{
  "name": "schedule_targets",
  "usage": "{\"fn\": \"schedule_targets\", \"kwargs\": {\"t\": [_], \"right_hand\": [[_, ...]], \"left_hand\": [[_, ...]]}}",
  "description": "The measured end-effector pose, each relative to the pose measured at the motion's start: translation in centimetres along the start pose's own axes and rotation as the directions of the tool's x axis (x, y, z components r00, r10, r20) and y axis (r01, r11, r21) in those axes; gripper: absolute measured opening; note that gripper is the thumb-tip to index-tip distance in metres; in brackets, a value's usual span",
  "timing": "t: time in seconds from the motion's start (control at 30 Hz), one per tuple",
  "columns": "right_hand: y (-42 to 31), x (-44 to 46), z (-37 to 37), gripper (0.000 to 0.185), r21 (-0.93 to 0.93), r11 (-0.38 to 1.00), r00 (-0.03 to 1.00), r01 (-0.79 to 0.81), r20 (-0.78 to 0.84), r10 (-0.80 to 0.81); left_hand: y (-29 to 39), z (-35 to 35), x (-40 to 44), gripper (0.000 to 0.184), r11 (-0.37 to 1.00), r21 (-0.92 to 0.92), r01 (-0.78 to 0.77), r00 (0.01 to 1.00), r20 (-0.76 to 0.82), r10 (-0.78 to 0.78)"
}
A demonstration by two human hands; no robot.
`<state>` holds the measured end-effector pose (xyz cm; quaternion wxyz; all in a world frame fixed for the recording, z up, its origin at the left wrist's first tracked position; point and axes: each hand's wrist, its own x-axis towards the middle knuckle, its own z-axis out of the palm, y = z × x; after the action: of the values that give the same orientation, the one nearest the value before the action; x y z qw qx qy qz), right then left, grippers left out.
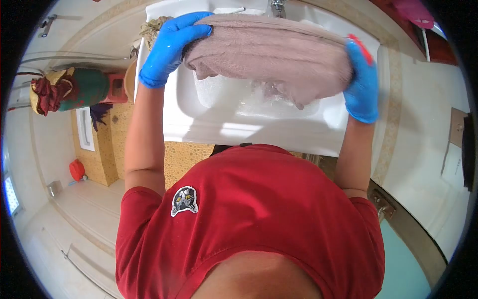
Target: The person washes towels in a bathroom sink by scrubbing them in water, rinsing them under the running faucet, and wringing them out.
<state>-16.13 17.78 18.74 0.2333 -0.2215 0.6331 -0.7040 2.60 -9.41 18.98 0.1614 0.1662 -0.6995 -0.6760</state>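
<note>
A wet pinkish-grey towel [269, 52] is stretched sideways above the white sink [249, 130]. My left hand [174, 47], in a blue glove, grips its left end, with the thumb on the near face and the fingers partly behind the cloth. At the towel's right end my right hand [362, 82], also blue-gloved and slightly blurred, holds the cloth; its fingertips are largely hidden. Soapy water [224, 94] lies in the basin below, and the towel's lower folds hang down close to it.
A chrome faucet [278, 7] stands at the sink's back edge. A beige-green cloth [153, 31] lies at the back left corner. Farther left are a green bin [87, 89] with cloths on it and a red scoop [77, 170] on the floor.
</note>
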Motion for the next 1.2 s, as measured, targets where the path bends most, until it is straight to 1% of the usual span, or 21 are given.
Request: {"fn": "schedule_targets", "kwargs": {"t": [0.03, 0.07, 0.1, 0.13, 0.17, 0.2, 0.27, 0.37, 0.47, 0.57, 0.67, 0.77, 0.8, 0.9, 0.93, 1.0, 1.03, 1.07, 1.1, 1.13, 1.2], "right_hand": [[1.2, 0.9, -0.1, 0.036, -0.084, 0.994, 0.997, -0.071, 0.022, 0.073], [2.6, 1.6, 0.1, 0.037, -0.275, 0.944, 0.983, -0.180, -0.005, 0.186], [5.7, 2.4, -0.5, 0.035, -0.287, 0.949, 0.989, -0.127, 0.041, 0.145], [9.6, 3.2, -1.3, 0.034, -0.296, 0.952, 0.991, -0.071, 0.087, 0.101], [12.9, 3.9, -1.8, 0.038, -0.398, 0.917, 0.992, -0.001, 0.115, 0.051], [15.6, 4.2, -2.2, 0.042, -0.493, 0.867, 0.989, 0.070, 0.150, 0.005], [19.3, 3.7, -1.6, 0.065, -0.816, 0.532, 0.955, 0.227, 0.292, 0.040], [19.0, -0.5, 2.7, 0.091, -0.828, 0.355, 0.872, 0.433, 0.485, 0.068], [18.7, -2.4, 5.1, 0.104, -0.840, 0.058, 0.813, 0.539, 0.537, 0.226], [19.7, -2.5, 6.3, 0.106, -0.848, 0.087, 0.850, 0.523, 0.526, 0.012], [20.9, -3.1, 7.5, 0.097, -0.877, 0.238, 0.902, 0.418, 0.431, 0.004], [20.4, -4.6, 8.6, 0.086, -0.896, 0.259, 0.871, 0.360, 0.422, 0.250], [19.9, -5.2, 8.8, 0.069, -0.872, 0.268, 0.866, 0.410, 0.464, 0.184], [18.2, -5.6, 9.3, 0.056, -0.900, 0.295, 0.816, 0.320, 0.420, 0.398], [17.5, -5.3, 9.1, 0.050, -0.884, 0.437, 0.874, 0.169, 0.339, 0.347], [15.9, -4.4, 7.5, 0.039, -0.713, 0.693, 0.944, -0.108, 0.146, 0.297], [14.8, -3.8, 6.6, 0.036, -0.521, 0.852, 0.967, -0.058, 0.182, 0.177], [13.2, -3.0, 5.7, 0.033, -0.300, 0.954, 0.981, 0.005, 0.186, 0.053], [9.6, -2.4, 5.5, 0.031, -0.211, 0.976, 0.977, -0.048, 0.195, 0.090], [6.8, -2.0, 5.6, 0.032, -0.214, 0.976, 0.985, 0.042, 0.171, -0.005], [2.4, -0.8, 6.5, 0.034, -0.139, 0.975, 0.979, 0.173, 0.129, -0.155]], "left_hand": [[-1.7, -0.4, 0.4, 0.035, 0.997, 0.031, 0.071, 0.997, -0.009, -0.071], [-3.7, -1.0, 1.0, 0.034, 0.988, 0.062, 0.141, 0.990, -0.018, -0.140], [-6.5, -1.8, 1.8, 0.037, 0.969, 0.215, 0.118, 0.992, 0.012, -0.124], [-8.1, -1.6, 2.0, 0.038, 0.962, 0.234, 0.138, 0.988, 0.031, -0.149], [-9.3, -1.4, 1.9, 0.039, 0.954, 0.253, 0.161, 0.983, 0.051, -0.179], [-10.4, -1.0, 1.7, 0.039, 0.956, 0.215, 0.200, 0.975, 0.049, -0.215], [-10.5, 0.4, 1.2, 0.037, 0.947, 0.196, 0.254, 0.964, 0.033, -0.266], [-10.6, 0.6, 1.0, 0.033, 0.936, 0.192, 0.296, 0.951, 0.034, -0.308], [-8.6, 0.7, 0.7, 0.032, 0.943, 0.171, 0.286, 0.955, 0.027, -0.295], [-6.7, 0.4, 0.0, 0.032, 0.924, 0.263, 0.279, 0.955, 0.021, -0.295], [-3.2, 1.2, -1.6, 0.031, 0.935, 0.254, 0.247, 0.966, 0.014, -0.259], [-0.4, 1.5, -2.7, 0.030, 0.962, 0.151, 0.230, 0.968, 0.064, -0.241], [0.2, 1.7, -2.9, 0.028, 0.967, 0.146, 0.208, 0.975, 0.054, -0.217], [0.3, 0.8, -2.9, 0.028, 0.975, 0.168, 0.143, 0.985, 0.070, -0.156], [-0.1, 0.2, -2.9, 0.028, 0.989, 0.082, 0.120, 0.993, 0.002, -0.120], [-1.5, -1.3, -2.8, 0.028, 0.995, -0.085, 0.056, 0.986, -0.150, -0.068], [-2.2, -2.1, -2.8, 0.029, 0.979, -0.205, 0.015, 0.976, -0.208, -0.058], [-2.6, -2.7, -2.6, 0.030, 0.959, -0.283, -0.023, 0.970, -0.240, -0.047], [-3.2, -3.1, -2.5, 0.031, 0.931, -0.359, -0.060, 0.962, -0.271, -0.042], [-4.5, -3.3, -2.2, 0.030, 0.913, -0.400, -0.079, 0.956, -0.289, -0.044], [-7.9, -2.9, -1.8, 0.030, 0.930, -0.367, -0.039, 0.965, -0.255, -0.060]]}}
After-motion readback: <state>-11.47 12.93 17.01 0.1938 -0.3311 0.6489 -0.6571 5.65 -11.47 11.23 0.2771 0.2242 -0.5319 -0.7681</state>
